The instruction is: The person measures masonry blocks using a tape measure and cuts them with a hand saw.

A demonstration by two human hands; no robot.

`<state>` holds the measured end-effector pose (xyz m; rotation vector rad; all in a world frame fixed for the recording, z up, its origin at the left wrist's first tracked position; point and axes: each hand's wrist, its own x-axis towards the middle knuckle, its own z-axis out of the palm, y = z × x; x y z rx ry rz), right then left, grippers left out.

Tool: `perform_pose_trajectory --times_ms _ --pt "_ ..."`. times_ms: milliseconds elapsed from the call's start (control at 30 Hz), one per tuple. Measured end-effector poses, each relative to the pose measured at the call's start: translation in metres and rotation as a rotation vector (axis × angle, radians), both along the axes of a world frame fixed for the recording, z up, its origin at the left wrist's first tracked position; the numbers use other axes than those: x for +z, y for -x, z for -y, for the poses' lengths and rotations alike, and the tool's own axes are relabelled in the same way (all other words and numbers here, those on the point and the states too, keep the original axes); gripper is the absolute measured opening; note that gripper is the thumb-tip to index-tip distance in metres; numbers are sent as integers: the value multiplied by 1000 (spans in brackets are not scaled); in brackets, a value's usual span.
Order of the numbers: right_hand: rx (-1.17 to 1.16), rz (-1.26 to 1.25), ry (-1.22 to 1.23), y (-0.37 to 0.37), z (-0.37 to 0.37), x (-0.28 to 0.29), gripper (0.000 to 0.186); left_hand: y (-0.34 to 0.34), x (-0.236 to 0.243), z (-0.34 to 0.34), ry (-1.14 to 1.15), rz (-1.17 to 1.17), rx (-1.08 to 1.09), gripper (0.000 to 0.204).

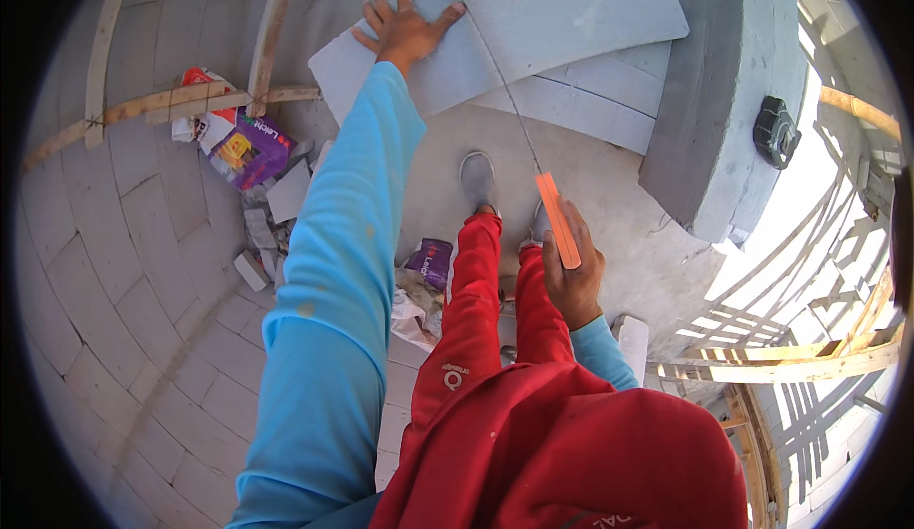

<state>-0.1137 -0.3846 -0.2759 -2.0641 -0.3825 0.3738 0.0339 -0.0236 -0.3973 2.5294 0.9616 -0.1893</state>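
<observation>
My right hand (579, 286) is wrapped around the orange handle of a hand saw (560, 219). The saw's thin, dark, toothed blade runs up and away to the left, across a pale grey slab (347, 72). On that slab, left of the blade, my left hand (407, 34) presses with its fingers spread. Another pale slab (590, 5), with a rounded corner, lies to the right of the blade. Whether the blade has cut into the slab, and how deep, I cannot tell, since it shows nearly edge-on.
A black tape measure (776, 133) sits on a grey concrete ledge (700, 119) to the right. At left are wooden poles (271, 34), a purple-and-white bag (249, 148) and block rubble (262, 239). Another purple bag (433, 260) lies beside my legs. Timber (800, 367) stands at lower right.
</observation>
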Motion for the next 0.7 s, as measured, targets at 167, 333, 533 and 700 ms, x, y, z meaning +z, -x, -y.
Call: perform_pose_trajectory --times_ms 167,333,533,700 --pt "21 -103 -30 -21 -26 -11 48 1 -10 -4 -50 -45 -7 111" --pt "32 25 -5 7 7 -15 52 -1 -4 -6 -6 -44 -28 113" --pt "51 -43 -27 -16 -22 -21 55 -2 -9 -7 -58 -104 -33 102" --pt "18 -14 -42 -2 2 -22 55 -2 -9 -8 -53 -119 -32 101"
